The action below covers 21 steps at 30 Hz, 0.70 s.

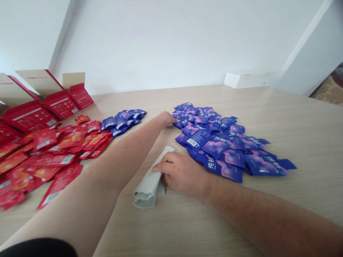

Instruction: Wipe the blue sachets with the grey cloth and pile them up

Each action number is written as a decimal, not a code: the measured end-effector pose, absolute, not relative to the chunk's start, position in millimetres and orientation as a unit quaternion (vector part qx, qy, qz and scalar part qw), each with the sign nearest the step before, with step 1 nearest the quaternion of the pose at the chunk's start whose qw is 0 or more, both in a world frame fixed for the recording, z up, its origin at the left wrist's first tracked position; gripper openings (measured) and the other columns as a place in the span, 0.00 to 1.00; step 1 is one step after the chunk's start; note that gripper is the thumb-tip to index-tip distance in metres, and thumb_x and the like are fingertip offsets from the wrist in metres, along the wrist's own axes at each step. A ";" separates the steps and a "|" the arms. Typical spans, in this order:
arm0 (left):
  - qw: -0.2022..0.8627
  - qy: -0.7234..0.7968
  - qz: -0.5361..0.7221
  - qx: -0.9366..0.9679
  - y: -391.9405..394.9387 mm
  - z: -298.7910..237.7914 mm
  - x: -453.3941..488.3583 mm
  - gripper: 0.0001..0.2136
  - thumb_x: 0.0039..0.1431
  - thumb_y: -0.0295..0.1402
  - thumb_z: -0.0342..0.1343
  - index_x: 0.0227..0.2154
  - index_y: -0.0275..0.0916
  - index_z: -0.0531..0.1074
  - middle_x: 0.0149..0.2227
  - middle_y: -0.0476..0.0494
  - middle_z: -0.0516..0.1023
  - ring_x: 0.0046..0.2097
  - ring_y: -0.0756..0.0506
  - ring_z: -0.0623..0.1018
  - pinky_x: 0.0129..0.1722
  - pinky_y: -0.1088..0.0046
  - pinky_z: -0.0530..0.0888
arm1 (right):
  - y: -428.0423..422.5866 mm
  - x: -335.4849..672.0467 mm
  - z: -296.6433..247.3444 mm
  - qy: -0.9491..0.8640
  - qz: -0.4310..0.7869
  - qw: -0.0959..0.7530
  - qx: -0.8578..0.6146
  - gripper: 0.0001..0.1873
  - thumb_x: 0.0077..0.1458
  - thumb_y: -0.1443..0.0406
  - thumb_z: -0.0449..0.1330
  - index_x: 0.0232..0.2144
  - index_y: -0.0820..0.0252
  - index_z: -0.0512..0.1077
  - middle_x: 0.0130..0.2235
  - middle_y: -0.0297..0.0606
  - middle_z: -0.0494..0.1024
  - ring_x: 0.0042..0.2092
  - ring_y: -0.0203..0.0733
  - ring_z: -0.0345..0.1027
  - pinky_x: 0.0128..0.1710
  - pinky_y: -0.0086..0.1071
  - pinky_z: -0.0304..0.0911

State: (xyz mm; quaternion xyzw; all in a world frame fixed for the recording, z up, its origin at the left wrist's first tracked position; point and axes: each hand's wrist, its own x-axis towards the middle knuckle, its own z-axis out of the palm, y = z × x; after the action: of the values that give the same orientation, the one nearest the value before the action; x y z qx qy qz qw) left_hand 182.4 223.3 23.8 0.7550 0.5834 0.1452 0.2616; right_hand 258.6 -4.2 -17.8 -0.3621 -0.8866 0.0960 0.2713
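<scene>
Just ahead of the right hand (182, 173), loose blue packets (222, 146) lay heaped on the worktop (294, 117). That hand was closed on a folded grey pouch (150, 184), pinning it flat, probably to keep it ready beside the heap. Across it, the left hand (167, 119) reached to the heap's left edge, fingertips on a packet; whether it gripped could not be told. Left of that hand: a neater fanned blue row (123, 120), then red packets (45, 153) and open red cartons (40, 107), colours apparently kept apart. Blue packets bore white Chinese characters and barcode labels, not surely readable.
</scene>
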 end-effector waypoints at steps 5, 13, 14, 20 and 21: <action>0.296 0.607 0.118 0.728 198.0 33.6 139.2 0.19 0.43 0.48 0.68 0.21 0.37 0.72 0.13 0.50 0.62 0.20 0.50 0.64 0.22 0.72 0.58 | -7.2 255.3 -17.8 -0.886 0.104 0.279 -0.356 0.20 0.59 0.72 0.57 0.51 0.56 0.76 0.45 0.40 0.77 0.48 0.43 0.69 0.52 0.36 0.65; 0.343 0.611 0.100 0.706 120.9 38.8 25.1 0.15 0.47 0.43 0.63 0.22 0.40 0.65 0.18 0.55 0.57 0.18 0.54 0.57 0.19 0.74 0.51 | -24.1 244.1 -6.9 -0.876 0.107 0.337 -0.328 0.20 0.59 0.74 0.56 0.52 0.58 0.75 0.45 0.42 0.76 0.48 0.44 0.69 0.51 0.38 0.67; 0.365 0.603 0.097 0.703 108.4 38.3 13.6 0.15 0.47 0.43 0.63 0.23 0.40 0.65 0.19 0.55 0.57 0.18 0.54 0.57 0.18 0.75 0.50 | -27.1 242.0 -4.0 -0.873 0.103 0.350 -0.324 0.20 0.60 0.74 0.56 0.52 0.58 0.74 0.45 0.42 0.76 0.48 0.44 0.69 0.51 0.38 0.67; 0.477 0.540 0.012 0.694 47.9 36.2 -21.0 0.11 0.50 0.43 0.58 0.28 0.39 0.70 0.18 0.55 0.59 0.19 0.53 0.56 0.17 0.74 0.49 | -36.6 228.8 3.1 -0.867 0.060 0.363 -0.335 0.19 0.61 0.73 0.57 0.53 0.57 0.73 0.47 0.43 0.75 0.50 0.46 0.68 0.53 0.42 0.65; 0.483 0.530 0.002 0.697 42.4 36.0 -22.1 0.11 0.50 0.43 0.58 0.28 0.40 0.70 0.19 0.55 0.59 0.19 0.53 0.56 0.18 0.74 0.49 | -36.4 226.2 1.9 -0.871 0.055 0.350 -0.340 0.20 0.60 0.74 0.57 0.53 0.56 0.74 0.47 0.43 0.75 0.50 0.47 0.68 0.53 0.43 0.65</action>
State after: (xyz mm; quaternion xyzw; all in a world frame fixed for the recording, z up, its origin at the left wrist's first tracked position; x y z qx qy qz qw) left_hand -22.1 42.4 36.0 0.6971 0.5302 0.0021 0.4827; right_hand 226.2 -36.4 1.9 -0.3404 -0.8711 0.0548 0.3496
